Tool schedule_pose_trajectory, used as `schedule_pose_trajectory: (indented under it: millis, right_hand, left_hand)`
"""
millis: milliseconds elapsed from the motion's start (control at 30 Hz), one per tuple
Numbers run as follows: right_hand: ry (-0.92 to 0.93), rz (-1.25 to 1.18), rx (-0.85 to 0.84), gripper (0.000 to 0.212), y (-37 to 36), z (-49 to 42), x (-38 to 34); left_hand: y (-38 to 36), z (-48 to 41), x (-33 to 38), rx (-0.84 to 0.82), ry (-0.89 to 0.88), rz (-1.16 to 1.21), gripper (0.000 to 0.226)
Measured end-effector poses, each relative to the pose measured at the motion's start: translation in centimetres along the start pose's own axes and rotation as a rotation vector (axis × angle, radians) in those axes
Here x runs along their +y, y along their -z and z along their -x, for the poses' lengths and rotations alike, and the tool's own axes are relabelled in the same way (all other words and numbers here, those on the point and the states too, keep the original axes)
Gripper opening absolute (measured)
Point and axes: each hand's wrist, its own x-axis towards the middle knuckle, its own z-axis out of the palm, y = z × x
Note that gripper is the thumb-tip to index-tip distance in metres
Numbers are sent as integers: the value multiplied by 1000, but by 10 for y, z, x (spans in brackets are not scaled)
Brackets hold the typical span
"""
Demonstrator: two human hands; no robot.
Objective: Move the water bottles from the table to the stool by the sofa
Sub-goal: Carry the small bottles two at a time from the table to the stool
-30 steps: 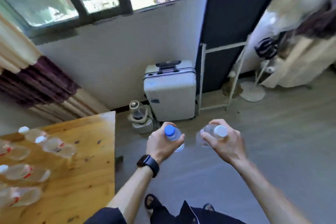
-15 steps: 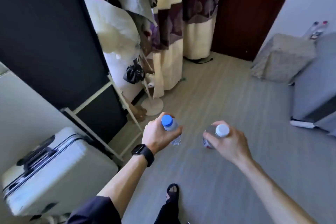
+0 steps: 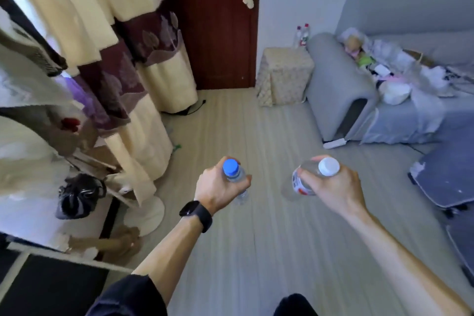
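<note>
In the head view, our left hand [image 3: 218, 188], a black watch [image 3: 196, 212] on its wrist, has its grip curled round a blue-capped water bottle [image 3: 230, 169]. Our right hand [image 3: 333, 188] has its grip wrapped round a white-capped water bottle [image 3: 328, 166]. Both bottles hang over the floor [image 3: 256, 244], well apart from the cloth-covered stool [image 3: 284, 77], which stands beside the arm of the grey sofa [image 3: 338, 84]. Two red-capped bottles [image 3: 302, 34] show just behind the stool.

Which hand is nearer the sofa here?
Right. The right hand, gripping the white-capped bottle, is on the sofa side; the left hand, gripping the blue-capped bottle, is farther over, toward the curtain.
</note>
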Motion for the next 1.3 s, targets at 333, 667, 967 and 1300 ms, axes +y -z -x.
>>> schedule_pose_trajectory:
  millis: [333, 667, 967, 1300]
  right_hand:
    - [-74, 6, 7, 35, -9, -189, 16]
    - [-38, 7, -55, 35, -32, -390, -24]
    - [-90, 20, -61, 20, -79, -541, -60]
    - [-194, -61, 4, 32, -83, -708, -81]
  left_hand:
    - [-57, -186, 49, -71, -58, -42, 36]
    - [-77, -371, 81, -21, 6, -20, 40]
    - [-108, -552, 76, -152, 30, -54, 35]
    - [-159, -752, 128, -333, -57, -110, 42]
